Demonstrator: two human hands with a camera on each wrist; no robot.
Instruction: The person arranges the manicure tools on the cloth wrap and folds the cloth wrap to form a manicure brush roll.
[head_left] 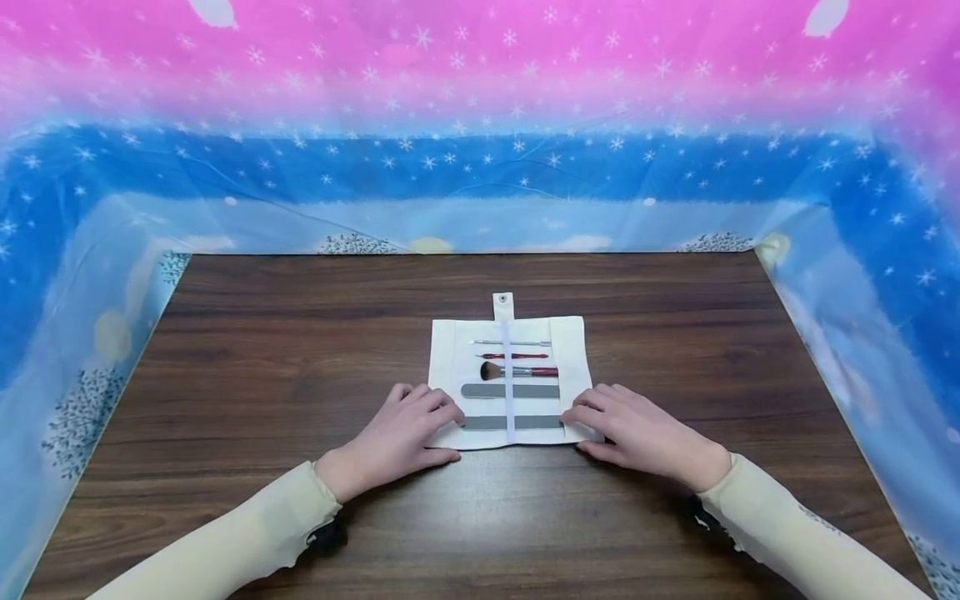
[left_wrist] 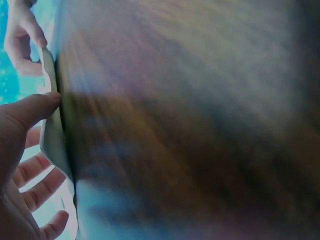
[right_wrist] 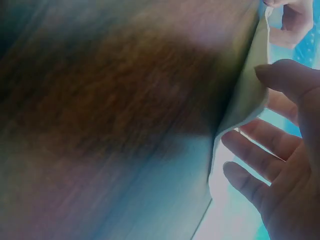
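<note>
A white manicure tool pouch (head_left: 576, 358) lies unfolded on the table, its snap tab (head_left: 502, 305) pointing away from me. Under its strap (head_left: 510, 408) sit two grey nail files (head_left: 536, 422), a brush (head_left: 491, 372) with a red handle, a thin red tool (head_left: 528, 357) and a slim metal tool (head_left: 487, 342). My left hand (head_left: 408, 429) pinches the near left corner, thumb at the near edge and fingers on top. At the near right corner, my right hand (head_left: 637, 429) holds the pouch likewise. Both wrist views show the pouch's edge (left_wrist: 54, 130) between thumb and fingers.
The pouch rests on a dark wood-grain table (head_left: 300, 333). A pink and blue snowflake-patterned cloth (head_left: 480, 167) rises along the table's back, left and right edges.
</note>
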